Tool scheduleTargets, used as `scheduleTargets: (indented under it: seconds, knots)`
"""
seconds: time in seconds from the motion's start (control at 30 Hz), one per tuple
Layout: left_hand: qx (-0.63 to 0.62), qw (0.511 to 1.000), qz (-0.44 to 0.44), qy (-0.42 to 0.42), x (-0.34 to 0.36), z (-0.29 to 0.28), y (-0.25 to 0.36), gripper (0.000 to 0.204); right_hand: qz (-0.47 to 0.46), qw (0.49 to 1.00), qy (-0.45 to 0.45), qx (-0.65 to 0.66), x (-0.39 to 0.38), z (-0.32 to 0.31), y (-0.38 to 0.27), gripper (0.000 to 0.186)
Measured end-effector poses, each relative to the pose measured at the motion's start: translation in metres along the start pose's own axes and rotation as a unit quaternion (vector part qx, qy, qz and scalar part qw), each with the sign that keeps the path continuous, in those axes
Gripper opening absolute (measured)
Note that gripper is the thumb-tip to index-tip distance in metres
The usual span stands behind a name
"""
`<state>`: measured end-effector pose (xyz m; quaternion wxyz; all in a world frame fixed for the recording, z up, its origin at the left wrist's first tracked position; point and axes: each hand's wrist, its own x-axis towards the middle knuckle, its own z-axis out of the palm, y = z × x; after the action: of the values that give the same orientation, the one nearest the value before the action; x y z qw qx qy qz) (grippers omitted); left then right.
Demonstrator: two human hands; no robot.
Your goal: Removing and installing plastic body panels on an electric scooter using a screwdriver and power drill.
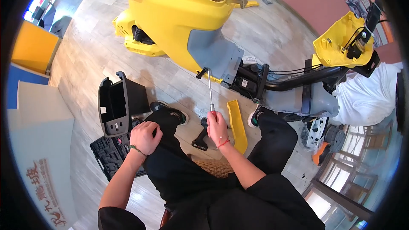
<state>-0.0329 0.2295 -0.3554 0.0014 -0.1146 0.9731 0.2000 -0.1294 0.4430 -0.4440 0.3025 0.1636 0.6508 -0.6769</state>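
My right hand (217,125) is closed around the red handle of a screwdriver (210,89). Its long silver shaft points away from me, and the tip meets or overlaps a small black part (201,74) at the lower edge of a yellow body panel (170,21). That panel belongs to a partly stripped scooter with a grey footwell (208,50). On my left knee rests my left hand (145,138), fingers curled and mostly out of sight, with nothing visible in it. A black cordless drill (200,138) lies on the floor beside my right hand.
A curved yellow trim piece (237,125) lies between my feet. At left, a black storage bin (121,102) stands by an open tool case (106,157). The scooter's bare frame (294,81) and yellow front cover (341,44) extend right, near a white cloth (368,96).
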Motion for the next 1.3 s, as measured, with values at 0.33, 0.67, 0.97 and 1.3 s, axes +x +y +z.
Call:
scheduleTargets:
  seconds: [0.33, 0.67, 0.97, 1.3]
  knots:
    - [-0.008, 0.999, 0.004, 0.03, -0.005, 0.0, -0.01, 0.012, -0.01, 0.987, -0.099, -0.127, 0.023, -0.007, -0.078, 0.025]
    - [-0.043, 0.999, -0.019, 0.015, -0.009, -0.007, -0.024, 0.011, 0.041, 0.904, -0.098, -0.414, 0.029, -0.055, -0.115, 0.026]
    - [-0.051, 0.998, -0.011, 0.02, -0.01, -0.009, -0.026, 0.012, 0.056, 0.911, -0.083, -0.399, 0.065, -0.028, -0.092, 0.02]
    - [-0.049, 0.998, 0.027, 0.002, -0.007, -0.006, -0.023, 0.011, 0.01, 0.882, -0.054, -0.468, 0.086, -0.017, -0.078, 0.021]
